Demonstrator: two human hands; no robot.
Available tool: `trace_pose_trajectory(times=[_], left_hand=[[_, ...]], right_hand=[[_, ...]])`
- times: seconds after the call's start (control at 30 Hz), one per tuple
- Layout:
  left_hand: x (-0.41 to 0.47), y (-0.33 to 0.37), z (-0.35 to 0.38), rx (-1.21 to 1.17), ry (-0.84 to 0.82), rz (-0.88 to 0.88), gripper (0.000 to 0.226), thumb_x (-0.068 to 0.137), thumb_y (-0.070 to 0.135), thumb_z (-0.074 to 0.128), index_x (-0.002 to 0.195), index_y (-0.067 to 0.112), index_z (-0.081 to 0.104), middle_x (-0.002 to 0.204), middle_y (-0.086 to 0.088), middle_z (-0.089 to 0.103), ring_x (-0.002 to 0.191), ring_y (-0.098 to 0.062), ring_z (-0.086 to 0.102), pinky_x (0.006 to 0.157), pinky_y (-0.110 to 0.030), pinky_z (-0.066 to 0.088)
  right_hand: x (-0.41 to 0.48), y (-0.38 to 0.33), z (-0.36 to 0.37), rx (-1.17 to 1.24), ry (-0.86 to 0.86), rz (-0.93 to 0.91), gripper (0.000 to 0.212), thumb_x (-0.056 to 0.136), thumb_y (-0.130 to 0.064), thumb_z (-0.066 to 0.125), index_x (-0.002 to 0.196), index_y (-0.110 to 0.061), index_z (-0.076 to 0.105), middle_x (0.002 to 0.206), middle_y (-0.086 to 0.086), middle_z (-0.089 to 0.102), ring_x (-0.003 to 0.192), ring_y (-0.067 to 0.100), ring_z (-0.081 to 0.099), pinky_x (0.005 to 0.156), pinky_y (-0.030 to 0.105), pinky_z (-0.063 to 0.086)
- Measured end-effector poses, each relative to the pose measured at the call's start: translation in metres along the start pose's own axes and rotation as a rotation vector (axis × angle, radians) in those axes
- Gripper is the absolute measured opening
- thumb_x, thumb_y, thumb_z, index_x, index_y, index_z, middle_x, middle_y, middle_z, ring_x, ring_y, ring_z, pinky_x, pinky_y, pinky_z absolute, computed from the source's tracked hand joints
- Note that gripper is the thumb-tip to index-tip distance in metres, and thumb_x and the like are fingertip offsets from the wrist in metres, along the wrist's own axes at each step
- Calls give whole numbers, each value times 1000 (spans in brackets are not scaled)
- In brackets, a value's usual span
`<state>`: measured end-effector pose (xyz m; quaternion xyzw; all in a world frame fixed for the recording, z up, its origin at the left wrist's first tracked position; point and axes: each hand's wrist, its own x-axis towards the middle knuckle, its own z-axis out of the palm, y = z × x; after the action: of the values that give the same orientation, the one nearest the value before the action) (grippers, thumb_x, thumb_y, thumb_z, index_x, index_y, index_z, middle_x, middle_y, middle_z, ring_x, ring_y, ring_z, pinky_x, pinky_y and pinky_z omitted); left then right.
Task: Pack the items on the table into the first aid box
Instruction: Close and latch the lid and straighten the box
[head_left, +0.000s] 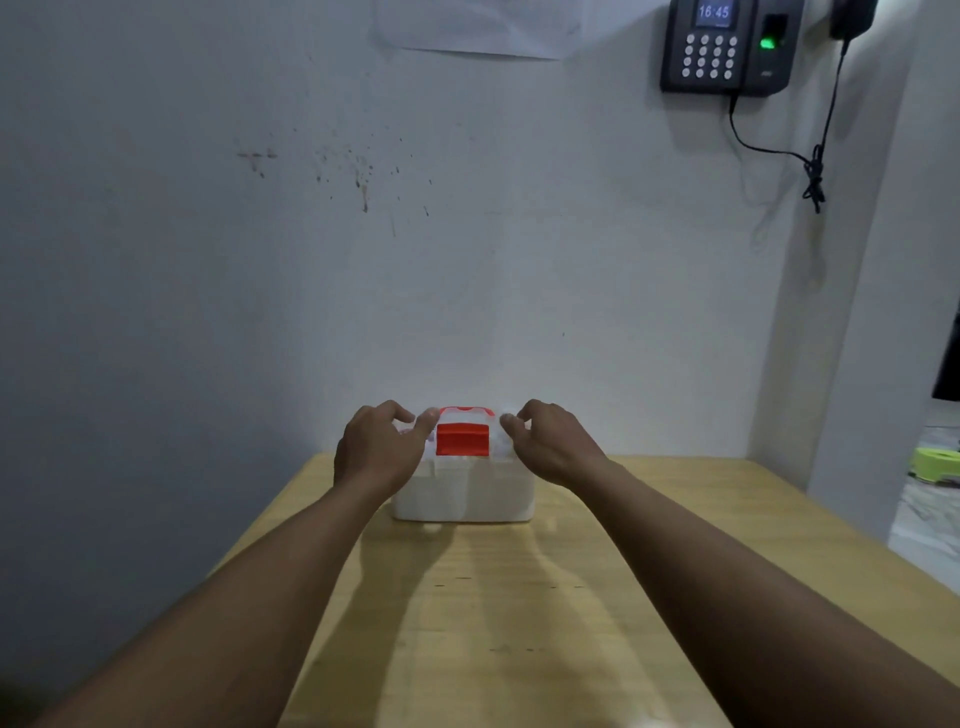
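Note:
A white first aid box (467, 493) with a red latch (462, 439) and a red handle stands at the far end of the wooden table (519, 623), its lid down. My left hand (382, 449) lies over the lid's left side with curled fingers, the thumb near the latch. My right hand (550, 441) lies over the lid's right side, fingers curled on the lid's edge. No loose items show on the table.
A white wall rises directly behind the box. A black keypad device (727, 47) with a cable hangs on the wall at the upper right. A green object (935, 462) sits beyond the table's right edge.

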<state>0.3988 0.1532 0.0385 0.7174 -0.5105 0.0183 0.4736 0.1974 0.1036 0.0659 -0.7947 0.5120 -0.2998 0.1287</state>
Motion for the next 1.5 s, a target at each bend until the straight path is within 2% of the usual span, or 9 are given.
trace_pose_trajectory(times=[0.17, 0.27, 0.37, 0.5, 0.67, 0.83, 1.23, 1.37, 1.5], left_hand=[[4, -1, 7, -79, -24, -46, 48, 84, 59, 64, 108, 17, 63, 119, -8, 62, 102, -21, 57, 77, -32, 43], [6, -6, 6, -126, -90, -40, 45, 83, 52, 67, 116, 21, 63, 126, -7, 58, 102, -18, 52, 80, -32, 42], [2, -17, 8, -85, -143, 33, 53, 81, 46, 68, 129, 25, 59, 138, -5, 53, 116, -22, 54, 88, -32, 42], [-7, -24, 12, -73, -138, 83, 68, 79, 53, 70, 138, 27, 52, 147, -2, 48, 127, -22, 50, 99, -38, 43], [-17, -28, 14, -96, -168, 135, 93, 67, 59, 81, 145, 27, 41, 145, -1, 49, 124, -22, 51, 93, -33, 44], [-18, -35, 19, -145, -134, 149, 96, 63, 47, 88, 145, 26, 41, 142, -3, 52, 118, -21, 55, 89, -37, 54], [-15, -40, 25, -162, -108, 149, 92, 64, 42, 89, 142, 30, 43, 140, -2, 54, 113, -20, 55, 85, -39, 57], [-14, -47, 22, -198, -146, 129, 100, 64, 38, 90, 147, 36, 34, 143, -3, 50, 114, -20, 53, 87, -42, 56], [-14, -57, 18, -295, -191, 55, 104, 67, 30, 90, 149, 39, 27, 146, -3, 49, 112, -23, 56, 88, -38, 53]], right_hand=[[9, -2, 9, 58, -15, 88, 68, 93, -63, 44, 138, -12, 48, 142, 14, 48, 123, 31, 52, 92, 41, 45], [11, -2, 9, 109, -53, 110, 70, 87, -60, 56, 140, -15, 47, 146, 13, 42, 123, 32, 53, 98, 43, 46], [10, 0, 8, 121, -103, 115, 78, 80, -55, 66, 144, -17, 44, 148, 13, 38, 125, 32, 51, 99, 43, 46], [2, 5, 17, 74, -93, 82, 88, 77, -59, 70, 149, -23, 35, 148, 13, 33, 128, 35, 47, 100, 43, 46], [-13, 25, 40, 176, -71, 51, 107, 68, -53, 83, 152, -38, 19, 138, 10, 39, 116, 29, 55, 89, 35, 46], [-12, 31, 52, 210, -2, 25, 100, 70, -46, 83, 146, -42, 19, 123, 8, 52, 105, 26, 59, 87, 40, 55], [-5, 30, 59, 186, 31, 13, 92, 74, -43, 82, 143, -43, 21, 125, 7, 52, 106, 26, 60, 85, 39, 57], [-8, 33, 58, 201, 34, 1, 97, 76, -27, 83, 146, -45, 17, 124, 6, 49, 108, 26, 58, 88, 42, 56], [-10, 41, 57, 258, 45, -8, 107, 74, -15, 83, 148, -42, 12, 123, 6, 60, 106, 25, 60, 86, 44, 58]])
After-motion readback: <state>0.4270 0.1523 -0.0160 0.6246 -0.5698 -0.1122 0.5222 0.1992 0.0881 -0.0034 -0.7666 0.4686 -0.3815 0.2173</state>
